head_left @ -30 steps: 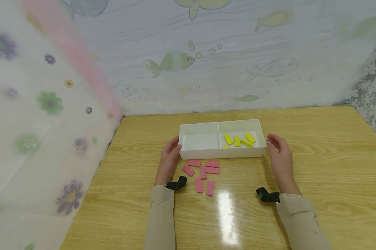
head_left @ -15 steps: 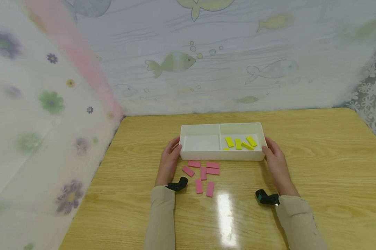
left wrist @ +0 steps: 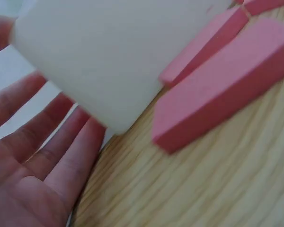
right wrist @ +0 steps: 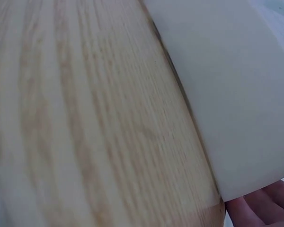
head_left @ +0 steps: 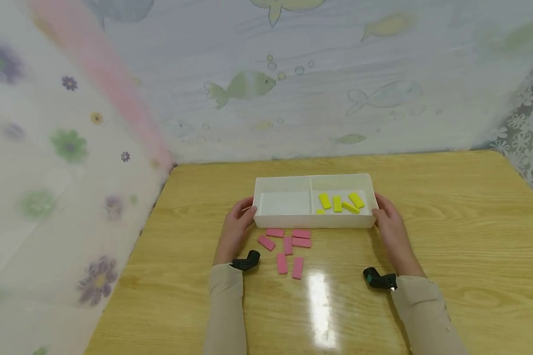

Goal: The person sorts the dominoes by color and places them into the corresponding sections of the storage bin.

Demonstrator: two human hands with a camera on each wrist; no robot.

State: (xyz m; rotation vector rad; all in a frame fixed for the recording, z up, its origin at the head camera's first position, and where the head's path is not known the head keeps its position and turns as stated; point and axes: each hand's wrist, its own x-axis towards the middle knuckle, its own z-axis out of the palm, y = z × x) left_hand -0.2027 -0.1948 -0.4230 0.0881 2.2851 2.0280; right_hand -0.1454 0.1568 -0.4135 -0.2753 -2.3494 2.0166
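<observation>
A white two-part storage box [head_left: 284, 222] stands on the wooden table. Several flat yellow blocks [head_left: 337, 204] lie in its right compartment; the left one shows only its bare floor. My left hand [head_left: 233, 231] touches the box's left end, thumb at the front corner. In the left wrist view its fingers [left wrist: 71, 156] extend fairly straight along the end wall. At the other end my right hand [head_left: 392, 236] grips the box, thumb on the front corner; its fingers [right wrist: 265, 205] are partly hidden behind the wall. Several flat pink blocks [head_left: 288, 245] lie loose before the box.
The wooden table [head_left: 470, 222] extends around the box on all sides. Behind it hangs a fish-patterned sheet [head_left: 293, 113], with a flowered sheet [head_left: 49, 197] along the left edge. A black wrist camera [head_left: 246, 261] sits on the left wrist, another [head_left: 379, 279] on the right.
The right hand has closed in on the box's right end and grips it. That end has come slightly nearer the person. The left wrist has shifted a little outward. The pink blocks stay put.
</observation>
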